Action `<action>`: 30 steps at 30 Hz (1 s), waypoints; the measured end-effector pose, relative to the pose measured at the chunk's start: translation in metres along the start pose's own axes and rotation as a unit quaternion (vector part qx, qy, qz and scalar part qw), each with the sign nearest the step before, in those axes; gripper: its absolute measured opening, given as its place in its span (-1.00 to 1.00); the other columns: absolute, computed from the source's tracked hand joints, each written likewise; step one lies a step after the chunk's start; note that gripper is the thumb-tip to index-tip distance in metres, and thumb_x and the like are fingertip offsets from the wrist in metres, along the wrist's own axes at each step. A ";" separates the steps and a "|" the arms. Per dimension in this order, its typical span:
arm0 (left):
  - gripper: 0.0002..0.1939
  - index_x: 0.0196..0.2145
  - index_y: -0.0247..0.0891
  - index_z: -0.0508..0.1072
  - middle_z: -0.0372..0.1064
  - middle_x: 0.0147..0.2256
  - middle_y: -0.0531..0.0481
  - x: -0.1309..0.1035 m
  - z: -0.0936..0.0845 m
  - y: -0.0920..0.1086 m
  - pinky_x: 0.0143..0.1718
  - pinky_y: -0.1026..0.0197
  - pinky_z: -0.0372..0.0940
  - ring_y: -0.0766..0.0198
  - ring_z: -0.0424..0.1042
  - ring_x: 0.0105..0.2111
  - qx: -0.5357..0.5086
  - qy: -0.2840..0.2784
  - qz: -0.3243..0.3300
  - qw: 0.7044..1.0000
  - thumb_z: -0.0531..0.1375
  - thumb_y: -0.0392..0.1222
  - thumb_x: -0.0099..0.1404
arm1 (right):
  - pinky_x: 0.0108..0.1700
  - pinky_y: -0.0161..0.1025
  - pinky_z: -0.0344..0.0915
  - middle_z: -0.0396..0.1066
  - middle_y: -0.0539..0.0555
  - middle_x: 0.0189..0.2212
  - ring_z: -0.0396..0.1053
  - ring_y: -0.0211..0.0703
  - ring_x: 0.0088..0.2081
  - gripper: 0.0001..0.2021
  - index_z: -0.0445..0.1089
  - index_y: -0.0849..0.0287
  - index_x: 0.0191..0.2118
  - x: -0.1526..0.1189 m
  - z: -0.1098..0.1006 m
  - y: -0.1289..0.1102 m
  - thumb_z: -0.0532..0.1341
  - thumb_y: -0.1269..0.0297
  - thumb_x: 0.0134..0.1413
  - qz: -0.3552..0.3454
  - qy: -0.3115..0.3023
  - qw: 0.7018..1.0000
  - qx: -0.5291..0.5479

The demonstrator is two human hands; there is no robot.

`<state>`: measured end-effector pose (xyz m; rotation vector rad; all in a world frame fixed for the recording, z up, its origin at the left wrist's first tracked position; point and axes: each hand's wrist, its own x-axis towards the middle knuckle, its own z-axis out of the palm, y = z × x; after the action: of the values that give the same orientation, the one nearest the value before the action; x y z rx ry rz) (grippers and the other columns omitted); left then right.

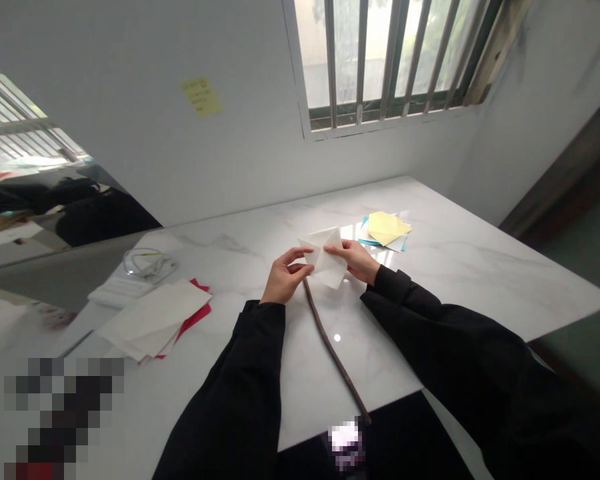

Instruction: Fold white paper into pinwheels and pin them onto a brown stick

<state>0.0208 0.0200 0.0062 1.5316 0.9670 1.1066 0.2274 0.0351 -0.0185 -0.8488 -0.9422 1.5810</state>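
Between my hands, above the table, is a folded sheet of white paper (331,267) with creases and pointed corners. My left hand (286,273) pinches its left edge between thumb and fingers. On the right side, my right hand (356,259) grips the paper with the thumb on top and the fingers behind it, partly hidden. A thin brown stick (325,337) lies on the table below the paper, running toward the front edge; its upper end is hidden by my left hand and the paper.
White marbled table (460,267) against the wall. To the right, a stack of yellow, white and blue paper (387,228). To the left, cream and red sheets (155,317) and a coiled white cable (150,265). A yellow note (201,97) is on the wall beside a barred window (395,60).
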 end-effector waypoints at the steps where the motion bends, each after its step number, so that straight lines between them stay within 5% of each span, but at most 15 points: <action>1: -0.54 -0.03 -0.28 0.57 0.54 -0.07 -0.13 0.000 0.001 0.000 -0.25 0.21 0.47 0.25 0.57 -0.34 0.015 -0.003 -0.001 1.000 0.43 -0.12 0.10 | -0.32 -0.29 0.47 0.62 0.14 -0.28 0.54 -0.15 -0.34 -0.65 0.59 0.25 -0.20 -0.001 0.000 -0.001 0.54 0.16 -0.08 0.002 -0.004 1.000 -0.006; 7: -0.53 0.02 -0.33 0.62 0.53 -0.43 0.00 -0.003 0.003 0.001 -0.34 0.22 0.42 0.27 0.47 -0.47 0.055 -0.008 -0.015 0.998 0.37 -0.15 0.15 | -0.29 -0.27 0.51 0.64 0.17 -0.22 0.57 -0.11 -0.30 -0.64 0.59 0.24 -0.17 -0.002 0.001 0.001 0.55 0.18 -0.07 0.030 -0.031 0.999 -0.028; 15: -0.57 -0.01 -0.29 0.63 0.60 -0.13 -0.12 -0.001 -0.004 0.004 -0.21 0.15 0.49 0.21 0.55 -0.33 0.032 -0.026 -0.007 0.999 0.33 -0.19 0.13 | -0.29 -0.24 0.53 0.63 0.20 -0.24 0.57 -0.10 -0.32 -0.70 0.56 0.29 -0.18 -0.001 0.000 -0.002 0.51 0.25 -0.01 0.043 -0.011 0.999 -0.008; 22: -0.61 -0.07 -0.25 0.62 0.60 -0.09 -0.14 -0.003 -0.001 -0.002 -0.22 0.16 0.50 0.17 0.60 -0.28 0.082 -0.039 0.028 0.995 0.43 -0.14 0.12 | -0.27 -0.22 0.54 0.61 0.16 -0.29 0.54 -0.14 -0.39 -0.81 0.51 0.27 -0.15 0.001 -0.002 -0.008 0.39 0.33 0.14 0.061 0.024 0.997 0.050; 30: -0.58 -0.21 -0.28 0.65 0.60 -0.32 -0.11 -0.004 0.005 0.000 -0.26 0.14 0.50 0.14 0.59 -0.36 0.057 -0.001 0.022 0.998 0.50 0.06 0.09 | -0.32 -0.27 0.50 0.60 0.14 -0.31 0.52 -0.15 -0.39 -0.87 0.50 0.26 -0.18 -0.001 0.001 -0.009 0.36 0.32 0.19 0.085 -0.011 0.995 0.046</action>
<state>0.0249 0.0149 0.0051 1.6533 1.0129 1.0963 0.2310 0.0351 -0.0097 -0.8674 -0.8239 1.7688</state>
